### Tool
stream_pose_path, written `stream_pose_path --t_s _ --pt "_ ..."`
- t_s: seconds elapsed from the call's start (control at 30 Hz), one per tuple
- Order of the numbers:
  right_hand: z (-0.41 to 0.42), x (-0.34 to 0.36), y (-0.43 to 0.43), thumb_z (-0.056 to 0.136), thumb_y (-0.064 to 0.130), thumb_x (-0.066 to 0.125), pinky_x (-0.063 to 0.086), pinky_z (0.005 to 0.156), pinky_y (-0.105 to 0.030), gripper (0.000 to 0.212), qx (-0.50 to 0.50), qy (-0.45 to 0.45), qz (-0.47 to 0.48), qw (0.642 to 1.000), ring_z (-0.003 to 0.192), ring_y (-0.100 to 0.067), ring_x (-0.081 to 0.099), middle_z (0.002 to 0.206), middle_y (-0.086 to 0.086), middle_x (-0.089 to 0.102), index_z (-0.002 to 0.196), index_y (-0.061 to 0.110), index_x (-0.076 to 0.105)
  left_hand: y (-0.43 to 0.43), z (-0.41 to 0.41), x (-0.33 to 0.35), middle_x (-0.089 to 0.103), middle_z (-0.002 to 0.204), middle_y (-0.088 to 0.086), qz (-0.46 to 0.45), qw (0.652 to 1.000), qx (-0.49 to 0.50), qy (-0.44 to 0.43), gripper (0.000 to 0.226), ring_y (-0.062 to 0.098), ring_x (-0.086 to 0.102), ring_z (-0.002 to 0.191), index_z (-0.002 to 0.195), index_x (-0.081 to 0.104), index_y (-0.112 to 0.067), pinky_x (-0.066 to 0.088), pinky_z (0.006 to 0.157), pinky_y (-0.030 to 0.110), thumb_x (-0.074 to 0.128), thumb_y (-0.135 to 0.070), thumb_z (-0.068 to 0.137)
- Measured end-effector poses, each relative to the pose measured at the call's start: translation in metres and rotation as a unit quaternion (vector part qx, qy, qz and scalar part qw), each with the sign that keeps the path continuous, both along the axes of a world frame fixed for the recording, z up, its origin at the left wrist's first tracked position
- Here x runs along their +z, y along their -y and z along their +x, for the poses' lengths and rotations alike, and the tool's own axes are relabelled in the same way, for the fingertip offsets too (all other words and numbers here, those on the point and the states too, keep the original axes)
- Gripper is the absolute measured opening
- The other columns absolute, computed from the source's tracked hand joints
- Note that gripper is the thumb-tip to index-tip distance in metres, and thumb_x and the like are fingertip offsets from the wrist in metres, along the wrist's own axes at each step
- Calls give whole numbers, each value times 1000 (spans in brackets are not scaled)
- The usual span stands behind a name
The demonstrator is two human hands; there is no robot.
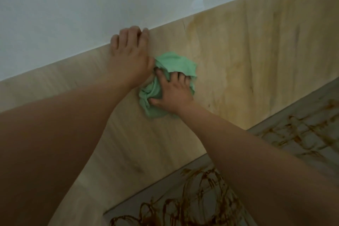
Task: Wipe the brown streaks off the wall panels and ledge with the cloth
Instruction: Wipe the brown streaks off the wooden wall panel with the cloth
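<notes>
**Right hand (pixel 174 93) grips cloth (pixel 174 64) on wood panel (pixel 229 60)**

Its fingers are spread and dug into the green folds, pressing them flat; the cloth bulges out far and left of the knuckles. Left hand (pixel 128 56), just beside it, hooks its fingers over the panel's top edge. Brown streaks (pixel 201 189) cover the near-right grey panel (pixel 266 128).

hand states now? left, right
Left hand: fingers curled over the top edge of the wood panel.
Right hand: fingers gripping the bunched green cloth, pressed to the panel.
</notes>
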State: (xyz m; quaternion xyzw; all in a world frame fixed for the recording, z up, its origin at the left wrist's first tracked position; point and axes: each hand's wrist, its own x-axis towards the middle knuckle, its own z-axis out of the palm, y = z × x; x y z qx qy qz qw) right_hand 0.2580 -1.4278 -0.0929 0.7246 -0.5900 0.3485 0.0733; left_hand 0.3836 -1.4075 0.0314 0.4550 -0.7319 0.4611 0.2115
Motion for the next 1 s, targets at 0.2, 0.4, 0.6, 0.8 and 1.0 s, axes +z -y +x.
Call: stream_pose_path --t_s 0.2,0.4,0.6,0.8,1.0 --pt "-56 18 26 80 84 53 8 121 -55 111 -63 93 20 993 146 -43 19 157 -24 22 163 34 1 16 -17 -12 43 142 23 -10 995 -21 -101 67 45 36 135 145 42 -3 23 115 53 45 -35 87" --pt "-52 48 40 96 72 36 8 121 -58 86 -98 131 -63 985 143 -47 21 158 -24 21 165 30 8 16 -42 -16 41 144 21 5 982 -7 -190 68 44 33 139 139 44 -3 17 121 53 41 -45 86" --pt "-69 51 71 92 67 40 27 117 -51 80 -88 77 -268 956 138 -43 42 149 -24 47 158 21 41 20 -37 -16 49 132 19 -30 976 -46 -209 66 41 41 130 130 53 -4 24 117 50 36 -48 84" --pt "-153 67 100 92 63 20 13 126 -45 85 -212 352 -190 892 152 -35 25 165 -16 29 164 17 23 29 -40 -20 46 135 18 -45 977 -26 -205 68 41 38 135 132 49 -6 15 119 48 38 -50 83" --pt "-74 45 74 96 51 39 18 123 -55 73 -140 207 -259 933 145 -45 35 155 -24 42 157 11 40 25 -43 -23 47 139 22 -46 976 -22 -212 73 45 38 137 137 48 -3 18 120 53 38 -51 82"
